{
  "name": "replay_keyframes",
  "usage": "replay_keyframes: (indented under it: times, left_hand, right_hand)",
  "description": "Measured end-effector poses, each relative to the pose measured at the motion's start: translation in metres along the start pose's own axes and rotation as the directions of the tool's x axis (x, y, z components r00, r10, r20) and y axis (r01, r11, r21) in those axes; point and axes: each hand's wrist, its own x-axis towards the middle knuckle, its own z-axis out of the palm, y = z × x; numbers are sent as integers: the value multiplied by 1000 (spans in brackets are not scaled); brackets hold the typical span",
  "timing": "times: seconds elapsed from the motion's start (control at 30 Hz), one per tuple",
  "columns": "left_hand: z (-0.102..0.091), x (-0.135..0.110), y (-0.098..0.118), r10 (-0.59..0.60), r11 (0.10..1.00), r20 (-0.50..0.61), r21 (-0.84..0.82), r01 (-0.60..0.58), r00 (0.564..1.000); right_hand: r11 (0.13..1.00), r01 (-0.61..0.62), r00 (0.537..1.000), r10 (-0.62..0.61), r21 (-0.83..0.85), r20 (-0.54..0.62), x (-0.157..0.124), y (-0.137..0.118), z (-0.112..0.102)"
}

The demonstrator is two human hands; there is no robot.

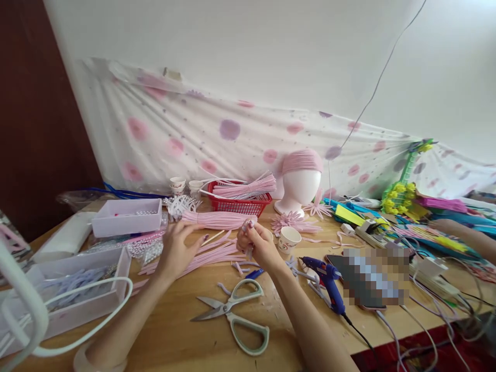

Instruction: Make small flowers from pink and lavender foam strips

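My left hand [179, 249] hovers over loose pink pipe cleaners [215, 261], its fingers apart and nothing in them. A thin pale stick [214, 237] lies just past its fingertips. To its right, my right hand [259, 244] is closed in a pinch, with a small whitish piece showing at the fingers, too hidden to name. Behind both hands rests a bundle of pink pipe cleaners [220, 220]. Scissors [228, 309] lie spread on the table in front of the hands, near a blue pen [254, 274]. A paper cup [289, 238] stands right of my right hand.
A blue glue gun [328, 281] and a phone [356, 281] lie at right among cables. A white foam head [301, 186] wearing pink strands stands behind, beside a red basket [240, 206]. White trays [126, 217] sit at left. Another person's arm [465, 232] reaches in at far right.
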Motion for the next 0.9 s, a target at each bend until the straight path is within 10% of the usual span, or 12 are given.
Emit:
replay_keyframes:
  times: [0.1, 0.23, 0.9]
  left_hand:
    - [4, -8, 14, -6, 979, 326, -189, 71, 945]
    - [9, -16, 28, 38, 958, 477, -269, 105, 878]
    - [10, -21, 21, 256, 966, 345, -125, -226, 903]
  right_hand:
    - [981, -181, 963, 162, 73, 217, -5, 3, 5]
    - [952, -300, 899, 261, 59, 350, -10, 12, 11]
    - [965, -175, 932, 227, -197, 282, -9, 26, 14]
